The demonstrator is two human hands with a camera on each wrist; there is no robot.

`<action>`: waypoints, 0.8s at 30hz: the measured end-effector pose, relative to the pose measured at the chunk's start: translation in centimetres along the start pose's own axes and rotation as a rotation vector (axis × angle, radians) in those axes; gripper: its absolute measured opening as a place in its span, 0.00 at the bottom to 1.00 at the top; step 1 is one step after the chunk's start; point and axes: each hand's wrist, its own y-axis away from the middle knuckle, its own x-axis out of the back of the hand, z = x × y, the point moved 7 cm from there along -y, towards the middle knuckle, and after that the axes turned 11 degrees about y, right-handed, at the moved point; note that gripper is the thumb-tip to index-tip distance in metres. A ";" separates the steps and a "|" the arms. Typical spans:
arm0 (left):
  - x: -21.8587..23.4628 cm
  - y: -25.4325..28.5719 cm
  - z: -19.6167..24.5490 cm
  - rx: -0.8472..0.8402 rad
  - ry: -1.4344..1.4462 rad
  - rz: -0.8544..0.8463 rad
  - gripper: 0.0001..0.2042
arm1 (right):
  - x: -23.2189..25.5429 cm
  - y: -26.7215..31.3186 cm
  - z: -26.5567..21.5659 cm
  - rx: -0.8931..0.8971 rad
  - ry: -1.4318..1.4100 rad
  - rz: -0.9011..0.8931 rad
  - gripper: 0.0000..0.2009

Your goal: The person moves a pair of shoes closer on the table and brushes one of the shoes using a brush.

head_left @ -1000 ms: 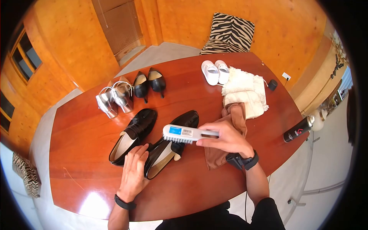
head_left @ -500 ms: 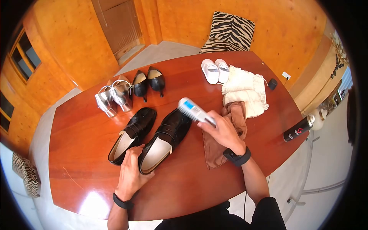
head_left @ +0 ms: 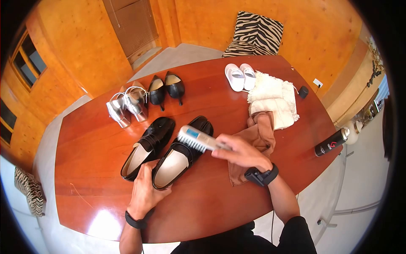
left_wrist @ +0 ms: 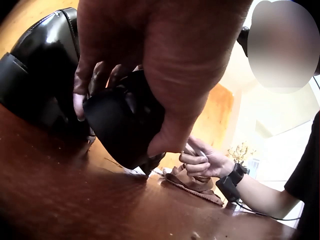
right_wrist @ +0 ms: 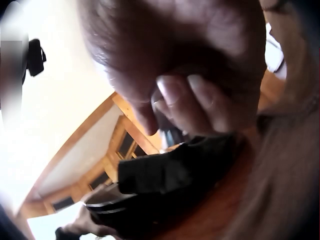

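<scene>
The left hand (head_left: 146, 190) has its grip curled round the heel of the right-hand black loafer (head_left: 179, 154), thumb and fingers wrapped about the heel end, as the left wrist view shows. The right hand (head_left: 241, 152) grips the handle of a white brush (head_left: 196, 139), fingers folded tight round it, with the bristles down on the loafer's vamp.

That loafer lies on the tabletop (head_left: 203, 207), near its front edge, toe pointing away from the person. Its mate (head_left: 148, 146) lies just left of it, close alongside. Just right of the loafer a brown cloth (head_left: 253, 135) is spread under the right hand. Beyond the loafer stand silver heels (head_left: 127, 108), black pumps (head_left: 165, 89), white shoes (head_left: 240, 76) and a cream towel (head_left: 272, 99). A black spray can (head_left: 332, 144) lies well right of it at the tabletop's rim. Bare wood lies open left of the loafers and in front of them.
</scene>
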 end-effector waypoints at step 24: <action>-0.4 -0.1 -0.4 0.313 0.118 -0.004 0.34 | -5.6 1.1 -1.2 -0.138 -0.012 -0.352 0.24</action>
